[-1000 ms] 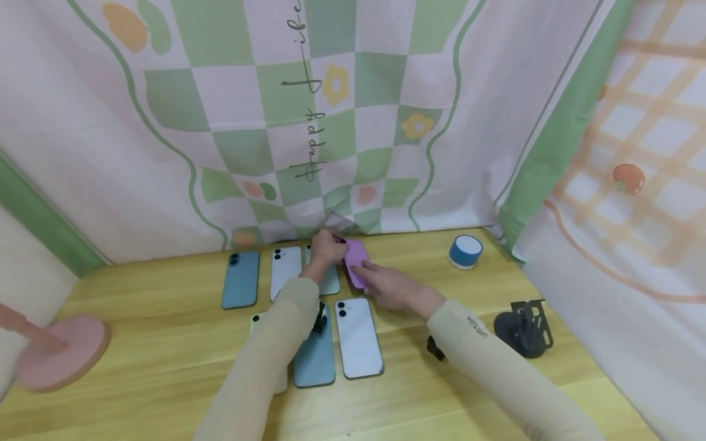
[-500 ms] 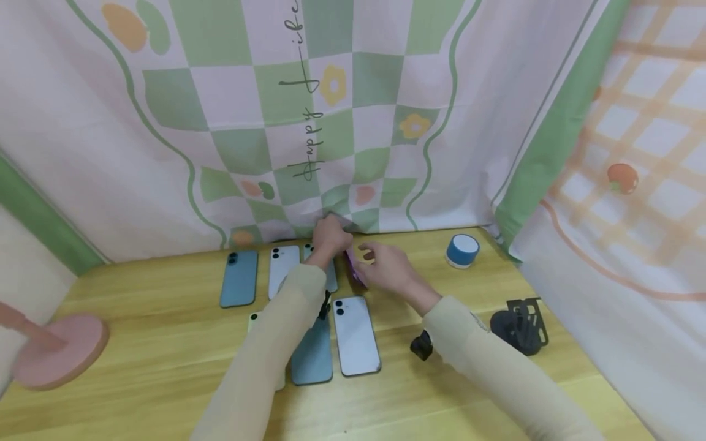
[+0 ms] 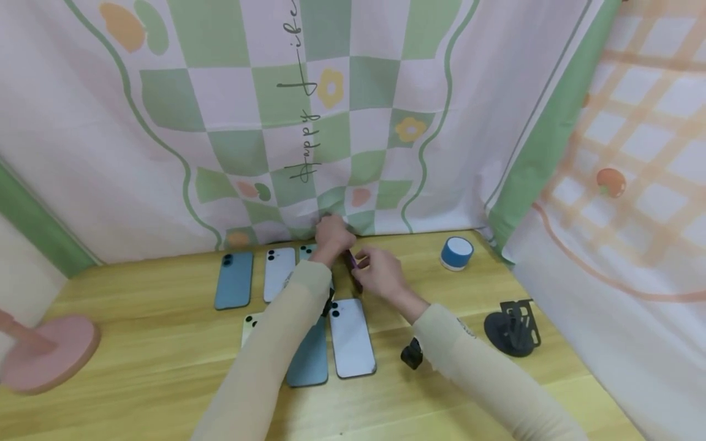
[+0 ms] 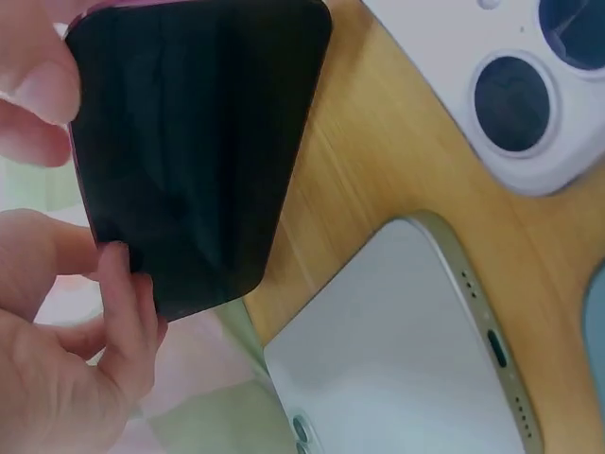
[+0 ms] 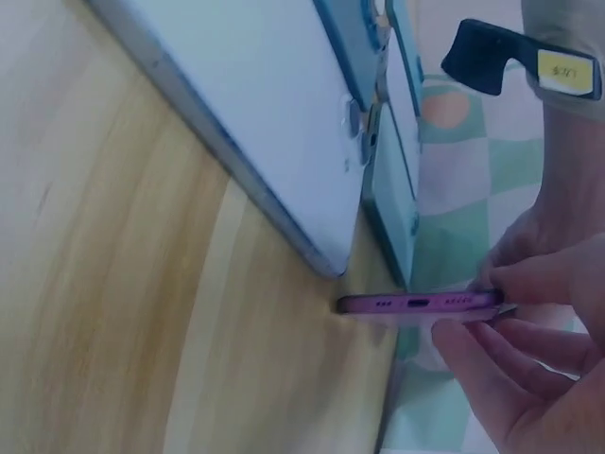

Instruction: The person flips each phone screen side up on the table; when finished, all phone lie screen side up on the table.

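Note:
A purple smartphone [image 3: 355, 270] stands tipped on its long edge at the back of the table, its black screen [image 4: 194, 156] turned toward the left wrist camera. My left hand [image 3: 333, 234] grips its far end by the curtain, fingertips over the screen's edge in the left wrist view. The thumb and fingers of my right hand [image 3: 380, 274] pinch the raised edge nearer to me. Seen from the right wrist, the phone's port end [image 5: 419, 303] is edge-on. A pale green phone [image 4: 406, 340] lies face down just left of it.
Several more phones lie face down in two rows, among them a blue one [image 3: 234, 280] and a white one [image 3: 353, 338]. A blue-and-white round tub [image 3: 456, 253] and a black stand [image 3: 513, 329] are at right, a pink round base [image 3: 52, 352] at left. A curtain [image 3: 298, 153] hangs behind.
The purple phone has turned from showing its back to standing on its edge. My left hand has shifted to its far end, and my right hand has moved up to its raised edge.

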The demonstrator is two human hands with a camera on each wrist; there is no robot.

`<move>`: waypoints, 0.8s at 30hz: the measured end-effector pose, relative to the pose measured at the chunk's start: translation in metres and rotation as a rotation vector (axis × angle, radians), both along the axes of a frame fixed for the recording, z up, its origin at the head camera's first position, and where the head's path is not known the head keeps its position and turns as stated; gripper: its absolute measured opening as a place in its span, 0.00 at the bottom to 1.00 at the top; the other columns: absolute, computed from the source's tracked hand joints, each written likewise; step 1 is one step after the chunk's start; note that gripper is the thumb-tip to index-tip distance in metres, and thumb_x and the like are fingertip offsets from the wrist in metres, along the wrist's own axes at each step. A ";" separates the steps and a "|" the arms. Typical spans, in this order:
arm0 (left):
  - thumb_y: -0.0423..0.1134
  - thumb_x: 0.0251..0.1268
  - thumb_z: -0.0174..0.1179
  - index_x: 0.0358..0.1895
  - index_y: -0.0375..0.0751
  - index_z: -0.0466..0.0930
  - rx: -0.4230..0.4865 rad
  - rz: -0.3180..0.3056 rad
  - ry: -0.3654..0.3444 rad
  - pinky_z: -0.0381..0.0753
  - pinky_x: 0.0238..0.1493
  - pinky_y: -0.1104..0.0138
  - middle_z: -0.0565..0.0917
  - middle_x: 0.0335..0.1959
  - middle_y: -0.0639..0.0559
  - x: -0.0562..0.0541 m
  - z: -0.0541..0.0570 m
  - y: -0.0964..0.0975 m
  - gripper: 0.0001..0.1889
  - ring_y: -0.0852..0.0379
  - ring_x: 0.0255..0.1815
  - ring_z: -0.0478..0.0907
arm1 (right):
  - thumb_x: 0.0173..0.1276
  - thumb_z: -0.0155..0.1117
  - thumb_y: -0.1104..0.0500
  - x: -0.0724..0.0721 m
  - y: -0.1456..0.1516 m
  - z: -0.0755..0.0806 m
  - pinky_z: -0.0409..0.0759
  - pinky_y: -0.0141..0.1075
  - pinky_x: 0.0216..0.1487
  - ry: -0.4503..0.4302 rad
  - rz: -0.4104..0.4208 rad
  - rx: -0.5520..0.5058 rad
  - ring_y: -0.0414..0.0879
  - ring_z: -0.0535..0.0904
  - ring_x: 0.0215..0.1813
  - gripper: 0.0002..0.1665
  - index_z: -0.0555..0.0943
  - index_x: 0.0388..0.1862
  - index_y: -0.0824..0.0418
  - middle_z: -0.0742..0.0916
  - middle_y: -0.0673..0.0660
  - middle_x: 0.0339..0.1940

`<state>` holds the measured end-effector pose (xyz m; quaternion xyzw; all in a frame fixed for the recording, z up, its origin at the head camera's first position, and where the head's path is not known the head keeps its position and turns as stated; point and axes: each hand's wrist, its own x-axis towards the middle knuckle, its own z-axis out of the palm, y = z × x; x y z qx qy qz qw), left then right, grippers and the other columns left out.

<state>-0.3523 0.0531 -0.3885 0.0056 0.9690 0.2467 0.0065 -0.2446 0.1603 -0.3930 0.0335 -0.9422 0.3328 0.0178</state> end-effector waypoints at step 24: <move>0.61 0.73 0.59 0.85 0.54 0.53 -0.347 -0.580 -0.293 0.42 0.87 0.41 0.53 0.87 0.43 0.021 -0.020 -0.024 0.43 0.38 0.88 0.46 | 0.70 0.60 0.70 -0.015 0.040 -0.036 0.90 0.38 0.50 -0.198 -0.099 -0.224 0.64 0.83 0.66 0.38 0.63 0.79 0.67 0.80 0.72 0.71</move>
